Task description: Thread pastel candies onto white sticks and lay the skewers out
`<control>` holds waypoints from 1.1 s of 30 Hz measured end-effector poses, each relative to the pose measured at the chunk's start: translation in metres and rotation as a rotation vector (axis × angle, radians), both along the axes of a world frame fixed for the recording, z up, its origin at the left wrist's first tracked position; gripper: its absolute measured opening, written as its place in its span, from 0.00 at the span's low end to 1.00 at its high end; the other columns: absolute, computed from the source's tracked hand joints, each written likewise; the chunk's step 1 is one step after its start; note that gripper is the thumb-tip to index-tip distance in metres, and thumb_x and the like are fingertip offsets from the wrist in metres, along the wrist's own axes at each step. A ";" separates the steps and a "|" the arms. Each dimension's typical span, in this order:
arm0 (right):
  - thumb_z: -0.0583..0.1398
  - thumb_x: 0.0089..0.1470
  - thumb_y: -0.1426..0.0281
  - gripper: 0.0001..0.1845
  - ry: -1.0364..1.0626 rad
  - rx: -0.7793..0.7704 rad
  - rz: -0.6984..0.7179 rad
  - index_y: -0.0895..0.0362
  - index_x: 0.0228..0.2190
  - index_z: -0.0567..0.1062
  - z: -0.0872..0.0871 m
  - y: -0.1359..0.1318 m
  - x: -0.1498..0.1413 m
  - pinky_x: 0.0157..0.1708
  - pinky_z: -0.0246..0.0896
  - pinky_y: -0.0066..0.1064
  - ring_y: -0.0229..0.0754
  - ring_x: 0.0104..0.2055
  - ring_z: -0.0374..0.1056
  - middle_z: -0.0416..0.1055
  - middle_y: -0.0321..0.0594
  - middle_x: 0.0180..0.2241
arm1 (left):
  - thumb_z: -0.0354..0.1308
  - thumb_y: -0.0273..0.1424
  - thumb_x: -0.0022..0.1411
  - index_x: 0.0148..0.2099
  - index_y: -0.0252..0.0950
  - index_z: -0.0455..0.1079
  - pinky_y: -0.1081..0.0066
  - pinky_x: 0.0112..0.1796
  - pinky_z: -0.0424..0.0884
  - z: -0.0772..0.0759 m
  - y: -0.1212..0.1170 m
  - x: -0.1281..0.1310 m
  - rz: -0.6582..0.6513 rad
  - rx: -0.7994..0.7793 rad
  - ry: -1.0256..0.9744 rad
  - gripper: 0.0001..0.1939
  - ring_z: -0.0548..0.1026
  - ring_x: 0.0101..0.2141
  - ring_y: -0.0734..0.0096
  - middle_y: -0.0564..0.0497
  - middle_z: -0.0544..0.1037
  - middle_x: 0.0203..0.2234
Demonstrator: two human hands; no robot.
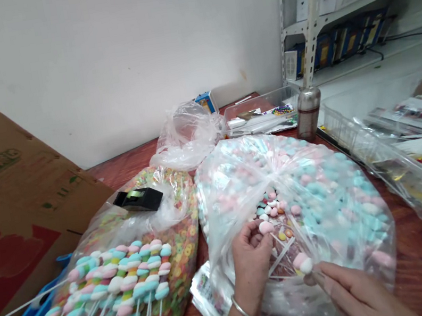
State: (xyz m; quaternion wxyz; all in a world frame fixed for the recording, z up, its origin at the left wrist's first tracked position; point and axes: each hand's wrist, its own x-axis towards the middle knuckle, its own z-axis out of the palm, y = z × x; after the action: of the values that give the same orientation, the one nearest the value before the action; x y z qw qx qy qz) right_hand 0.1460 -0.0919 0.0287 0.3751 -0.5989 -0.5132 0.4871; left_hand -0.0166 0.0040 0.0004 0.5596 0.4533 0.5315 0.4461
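My left hand point(251, 259), with a silver bangle at the wrist, pinches a pink-and-white marshmallow point(265, 227). Lower right, my right hand point(347, 283) is closed around the end of a candy skewer, its stick mostly hidden by the fingers. Pink and white marshmallows point(302, 261) and a bit of yellow candy sit at its tip. Both hands are over a large clear bag point(346, 194) of pink, white and blue marshmallows. Between them, loose marshmallows point(271, 206), small gummies point(284, 234) and white sticks point(282, 255) lie in an opening.
Finished-looking marshmallow skewers point(122, 280) lie on a bag of gummy rings point(185, 243) at left, beside a black tape dispenser point(139, 199). A cardboard box point(9, 186) stands far left. Behind are a crumpled plastic bag point(186, 135), a bottle point(308, 112) and clear bins point(358, 147).
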 end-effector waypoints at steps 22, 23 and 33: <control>0.53 0.53 0.46 0.26 0.271 -0.095 -0.102 0.54 0.29 0.77 -0.019 0.000 -0.026 0.28 0.64 0.26 0.42 0.27 0.68 0.72 0.38 0.22 | 0.60 0.27 0.55 0.40 0.34 0.74 0.69 0.39 0.73 0.003 -0.004 0.006 -0.092 0.230 0.185 0.09 0.78 0.35 0.66 0.47 0.80 0.35; 0.53 0.53 0.46 0.26 0.290 -0.099 -0.103 0.54 0.29 0.76 -0.019 0.000 -0.026 0.27 0.63 0.26 0.41 0.27 0.67 0.72 0.38 0.23 | 0.60 0.27 0.55 0.40 0.34 0.74 0.69 0.39 0.73 0.002 -0.003 0.005 -0.100 0.229 0.178 0.09 0.77 0.35 0.66 0.47 0.80 0.35; 0.49 0.56 0.47 0.25 0.350 -0.196 -0.015 0.54 0.30 0.73 -0.038 0.001 -0.032 0.17 0.43 0.25 0.35 0.16 0.49 0.54 0.27 0.13 | 0.59 0.24 0.55 0.41 0.34 0.73 0.73 0.38 0.72 0.005 -0.006 0.003 -0.216 0.174 0.088 0.09 0.75 0.35 0.69 0.50 0.78 0.34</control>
State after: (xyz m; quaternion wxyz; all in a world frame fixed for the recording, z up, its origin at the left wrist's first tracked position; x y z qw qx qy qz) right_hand 0.1138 -0.0907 -0.0091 0.4022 -0.5424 -0.3858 0.6286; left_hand -0.0135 -0.0025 0.0050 0.5393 0.5736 0.4628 0.4073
